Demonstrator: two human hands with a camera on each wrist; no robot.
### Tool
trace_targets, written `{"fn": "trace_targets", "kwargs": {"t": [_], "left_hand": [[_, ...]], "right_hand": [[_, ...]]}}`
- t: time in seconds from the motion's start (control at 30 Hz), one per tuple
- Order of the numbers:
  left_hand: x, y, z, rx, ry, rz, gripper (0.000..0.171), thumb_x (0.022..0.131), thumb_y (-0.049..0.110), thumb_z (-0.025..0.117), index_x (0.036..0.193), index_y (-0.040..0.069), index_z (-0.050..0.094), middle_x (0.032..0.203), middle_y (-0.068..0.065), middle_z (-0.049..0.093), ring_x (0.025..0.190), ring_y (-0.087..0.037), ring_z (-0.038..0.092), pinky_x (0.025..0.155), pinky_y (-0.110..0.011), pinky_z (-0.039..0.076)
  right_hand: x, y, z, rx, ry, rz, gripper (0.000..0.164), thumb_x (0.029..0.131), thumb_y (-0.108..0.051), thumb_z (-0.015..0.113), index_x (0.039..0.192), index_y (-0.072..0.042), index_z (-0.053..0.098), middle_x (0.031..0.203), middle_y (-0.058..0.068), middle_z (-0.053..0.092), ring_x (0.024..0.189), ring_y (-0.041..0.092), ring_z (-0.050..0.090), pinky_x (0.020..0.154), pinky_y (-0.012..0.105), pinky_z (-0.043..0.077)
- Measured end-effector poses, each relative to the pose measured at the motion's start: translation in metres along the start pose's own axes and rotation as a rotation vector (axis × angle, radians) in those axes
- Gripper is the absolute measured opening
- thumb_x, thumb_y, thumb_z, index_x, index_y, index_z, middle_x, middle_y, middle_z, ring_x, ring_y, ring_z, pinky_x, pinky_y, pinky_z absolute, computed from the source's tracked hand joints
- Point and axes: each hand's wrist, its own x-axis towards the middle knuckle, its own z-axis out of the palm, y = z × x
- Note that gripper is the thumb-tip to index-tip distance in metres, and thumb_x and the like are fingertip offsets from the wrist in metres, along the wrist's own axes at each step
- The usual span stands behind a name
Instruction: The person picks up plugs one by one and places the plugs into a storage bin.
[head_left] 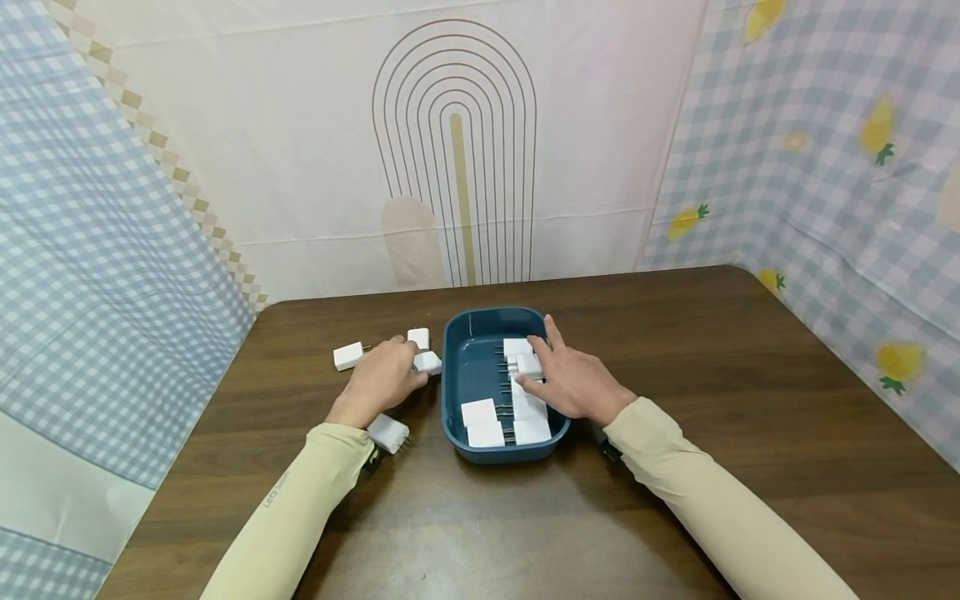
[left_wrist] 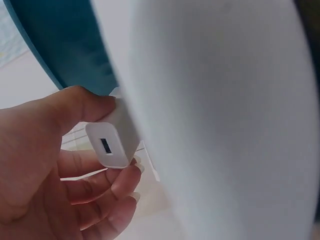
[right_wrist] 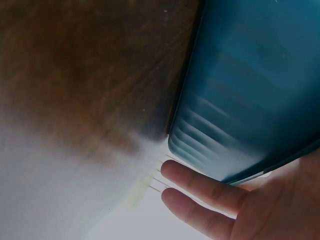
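My left hand is left of the blue tray and pinches a white USB charger between thumb and fingers; its USB port faces the wrist camera. Inside the tray, white plug chargers lie in rows with metal prongs pointing sideways. My right hand reaches over the tray's right rim. Its thumb and index finger hold a white charger in the right-hand row. Two other fingers extend outside the tray wall in the right wrist view.
On the brown wooden table, loose chargers lie left of the tray: one charger beyond the left hand, another charger near the tray, and a charger by the left wrist. A patterned cloth hangs behind the table.
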Motion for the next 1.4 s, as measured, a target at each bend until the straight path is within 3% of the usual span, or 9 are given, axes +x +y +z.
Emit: {"fn": "trace_targets", "kwargs": {"t": [0.13,0.4,0.73,1.0,1.4], "left_hand": [[0.0,0.0,-0.002,-0.038,0.018,-0.015,0.024,0.088,0.027,0.071,0.095,0.004,0.072,0.094,-0.014,0.067,0.079,-0.027,0.065,0.069,-0.044,0.054],[-0.002,0.002,-0.008,-0.106,0.06,-0.018,0.037,0.089,0.025,0.071,0.113,-0.003,0.072,0.112,-0.02,0.069,0.098,-0.033,0.07,0.084,-0.049,0.058],[-0.005,0.007,-0.017,-0.105,0.157,-0.016,0.036,0.09,0.019,0.072,0.115,-0.006,0.069,0.105,-0.022,0.066,0.084,-0.035,0.069,0.076,-0.048,0.058],[-0.009,0.012,-0.025,-0.1,0.27,-0.029,0.036,0.093,0.022,0.072,0.119,-0.002,0.069,0.106,-0.02,0.066,0.078,-0.035,0.068,0.068,-0.047,0.057],[-0.011,0.024,-0.031,-0.095,0.336,0.019,0.037,0.09,0.024,0.073,0.121,0.004,0.071,0.108,-0.016,0.07,0.079,-0.031,0.069,0.066,-0.045,0.056]], "right_hand": [[0.0,0.0,0.0,0.002,-0.001,0.0,0.08,0.1,-0.057,0.048,0.16,-0.007,0.028,0.17,0.024,0.001,0.116,0.036,0.067,0.085,0.046,0.059],[0.0,-0.001,-0.001,0.014,-0.002,0.007,0.08,0.1,-0.057,0.048,0.16,-0.008,0.027,0.17,0.023,0.0,0.115,0.035,0.067,0.085,0.046,0.059],[0.0,0.0,0.0,0.021,-0.003,0.01,0.083,0.1,-0.057,0.049,0.16,-0.006,0.024,0.17,0.023,0.0,0.121,0.037,0.065,0.09,0.048,0.058],[0.0,-0.001,-0.001,0.016,-0.007,0.012,0.084,0.1,-0.057,0.048,0.16,-0.004,0.023,0.17,0.023,-0.001,0.125,0.037,0.063,0.094,0.049,0.057],[0.0,0.0,-0.001,0.019,-0.007,0.015,0.084,0.1,-0.057,0.048,0.161,-0.005,0.022,0.17,0.022,-0.001,0.126,0.037,0.062,0.097,0.05,0.055]]}}
